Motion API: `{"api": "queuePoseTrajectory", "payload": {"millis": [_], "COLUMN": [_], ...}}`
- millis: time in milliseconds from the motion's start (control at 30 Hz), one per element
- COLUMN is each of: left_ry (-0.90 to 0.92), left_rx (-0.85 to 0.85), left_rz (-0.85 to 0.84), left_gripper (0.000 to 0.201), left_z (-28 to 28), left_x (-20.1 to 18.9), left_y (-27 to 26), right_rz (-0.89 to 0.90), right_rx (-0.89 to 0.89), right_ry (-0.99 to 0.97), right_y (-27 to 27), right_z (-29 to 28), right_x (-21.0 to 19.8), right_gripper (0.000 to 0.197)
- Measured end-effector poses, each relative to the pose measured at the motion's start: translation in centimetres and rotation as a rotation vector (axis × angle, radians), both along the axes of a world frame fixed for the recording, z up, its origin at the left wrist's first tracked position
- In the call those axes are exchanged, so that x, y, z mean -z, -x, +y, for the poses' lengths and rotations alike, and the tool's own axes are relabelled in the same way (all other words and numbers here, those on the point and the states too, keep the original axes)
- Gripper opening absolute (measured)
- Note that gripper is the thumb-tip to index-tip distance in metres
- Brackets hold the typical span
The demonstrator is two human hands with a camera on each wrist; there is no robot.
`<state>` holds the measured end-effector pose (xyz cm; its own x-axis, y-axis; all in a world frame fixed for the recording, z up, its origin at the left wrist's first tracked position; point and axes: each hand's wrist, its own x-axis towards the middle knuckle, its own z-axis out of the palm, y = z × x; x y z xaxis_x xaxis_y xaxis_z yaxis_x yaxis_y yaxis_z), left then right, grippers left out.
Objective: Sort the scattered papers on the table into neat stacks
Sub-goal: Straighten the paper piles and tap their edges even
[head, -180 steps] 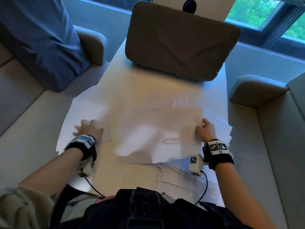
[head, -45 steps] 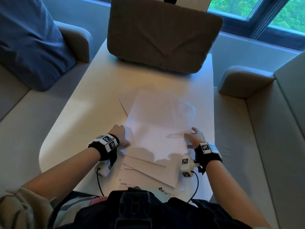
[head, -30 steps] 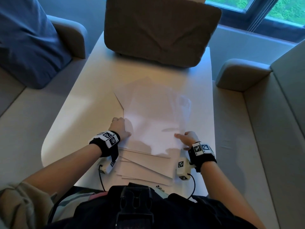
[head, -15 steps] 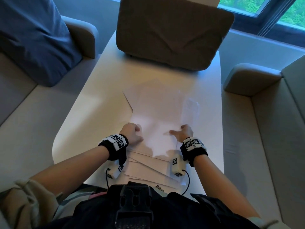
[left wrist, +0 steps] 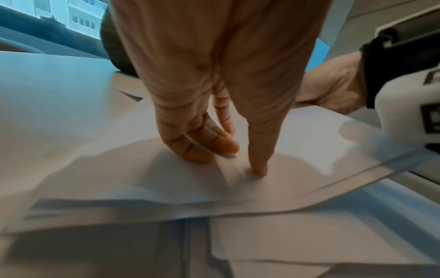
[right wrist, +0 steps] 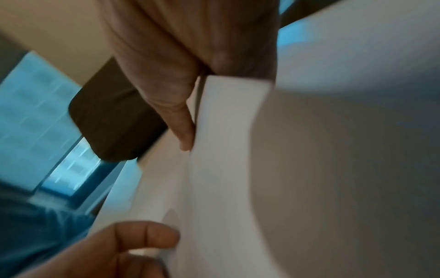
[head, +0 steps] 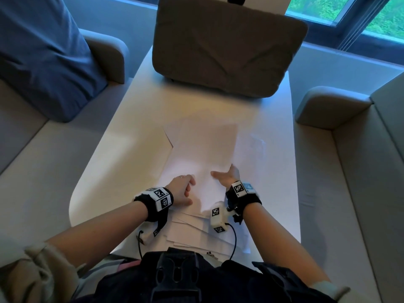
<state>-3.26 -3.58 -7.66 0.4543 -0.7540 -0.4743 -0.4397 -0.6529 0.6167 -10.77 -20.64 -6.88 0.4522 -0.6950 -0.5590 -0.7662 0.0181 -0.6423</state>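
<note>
A long white rounded-corner surface (head: 122, 162) stands between pale grey sofa seats, with a brown-grey rectangular cushion (head: 225, 44) at its far end below a window. The loose white paper sheets (head: 201, 149) lie gathered at the near middle of the surface in an uneven pile: upper sheets run lengthwise away from the person, while lower sheets (head: 196, 228) fan out askew at the near edge. The left hand (head: 182, 189) rests on the top sheets near their left edge, fingers (left wrist: 202, 148) and thumb extended and pressing down, holding nothing. The right hand (head: 227, 177) takes the right edge of the upper sheets, thumb (right wrist: 183, 122) on one face and the fingers apparently behind; the sheet bows where it is lifted. Assessment: the sheets are light, thin and limp, slide readily over one another and over the smooth surface, and will crease if pinched hard or dragged by a corner. They are best held at opposite long edges with flat palms, squaring the pile by inward pressure, then tapped on edge. The skewed lower sheets remain to be aligned.
</note>
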Motion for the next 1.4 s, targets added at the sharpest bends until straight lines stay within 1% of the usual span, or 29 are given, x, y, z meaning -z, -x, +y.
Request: {"api": "queuePoseTrajectory", "payload": {"millis": [33,67,100,133,167,233,267,300,333,367,400,433,500,533,600,633,700,800,933,1033,1167,1233,1333,1367,1400], "left_ry": [-0.011,-0.019,-0.017,0.005,0.035,0.100,0.142,0.209,0.307,0.432,0.539,0.604,0.689,0.757,0.922,0.992,1.068,1.077,1.055,1.080,1.128,1.122,1.128,1.138,1.147], "left_rx": [0.008,0.000,-0.034,-0.102,-0.205,-0.429,-0.520,-0.605,-0.672,-0.714,-0.715,-0.677,-0.576,-0.551,-0.553,-0.553,-0.542,-0.548,-0.563,-0.575,-0.561,-0.530,-0.448,-0.426,-0.403], "left_rz": [-0.002,-0.006,-0.023,-0.069,-0.138,-0.261,-0.268,-0.217,-0.120,-0.007,0.078,0.099,-0.005,-0.041,-0.025,-0.026,-0.062,-0.056,-0.055,-0.041,-0.050,-0.072,-0.217,-0.249,-0.279], "left_gripper": [0.053,0.055,0.058,0.065,0.076,0.103,0.116,0.126,0.131,0.132,0.127,0.116,0.084,0.073,0.057,0.052,0.053,0.051,0.043,0.037,0.039,0.046,0.075,0.078,0.076], "left_z": [0.0,0.0,0.1,0.2,0.4,0.5,0.4,0.1,-0.2,-0.5,-0.9,-1.4,-2.4,-2.9,-3.5,-3.7,-3.6,-3.0,-2.9,-3.1,-2.9,-2.5,-1.9,-1.7,-1.5], "left_x": [-0.1,-0.2,-0.4,-0.7,-1.1,-2.7,-3.8,-4.8,-5.9,-6.9,-7.9,-9.0,-11.1,-12.1,-14.1,-14.8,-16.2,-17.8,-18.2,-18.3,-18.7,-18.4,-17.5,-17.4,-17.5], "left_y": [-0.2,-0.6,-1.1,-1.6,-2.2,-3.6,-4.3,-5.1,-5.7,-6.3,-6.6,-6.6,-5.7,-5.0,-3.7,-3.5,-3.6,-4.3,-4.1,-3.5,-3.6,-3.9,-3.9,-3.8,-3.7], "right_rz": [-0.051,-0.115,-0.189,-0.248,-0.288,-0.351,-0.380,-0.413,-0.451,-0.487,-0.532,-0.572,-0.658,-0.709,-0.817,-0.861,-0.916,-0.944,-0.930,-0.954,-1.030,-1.027,-0.984,-1.000,-1.039], "right_rx": [0.033,0.069,0.114,0.131,0.134,0.091,0.077,0.072,0.065,0.068,0.063,0.062,0.073,0.083,0.106,0.119,0.126,0.137,0.135,0.147,0.165,0.173,0.189,0.187,0.175], "right_ry": [-0.049,-0.089,-0.129,-0.157,-0.162,-0.127,-0.110,-0.100,-0.101,-0.114,-0.117,-0.115,-0.076,-0.045,0.000,0.021,0.069,0.105,0.101,0.126,0.171,0.174,0.213,0.270,0.340], "right_y": [0.0,0.1,0.6,1.0,1.5,2.7,3.2,3.7,4.2,4.6,4.8,4.8,4.4,4.1,3.5,3.4,3.5,3.8,3.6,3.2,3.1,3.1,3.4,3.5,3.6], "right_z": [0.0,-0.1,0.0,-0.2,-0.5,-1.4,-1.8,-2.1,-2.5,-2.7,-2.8,-2.8,-2.3,-1.9,-1.2,-0.9,-0.8,-0.9,-0.9,-0.6,-0.7,-0.7,-0.2,0.0,0.0], "right_x": [0.0,-0.1,-0.5,-0.9,-1.3,-2.7,-3.4,-4.1,-5.0,-5.8,-6.6,-7.5,-9.0,-9.8,-11.5,-12.2,-13.2,-14.0,-14.6,-15.3,-16.2,-16.1,-15.8,-15.9,-16.2], "right_gripper": [0.075,0.063,0.052,0.042,0.038,0.032,0.029,0.026,0.024,0.022,0.019,0.016,0.018,0.023,0.029,0.031,0.034,0.035,0.033,0.035,0.038,0.036,0.035,0.043,0.056]}}
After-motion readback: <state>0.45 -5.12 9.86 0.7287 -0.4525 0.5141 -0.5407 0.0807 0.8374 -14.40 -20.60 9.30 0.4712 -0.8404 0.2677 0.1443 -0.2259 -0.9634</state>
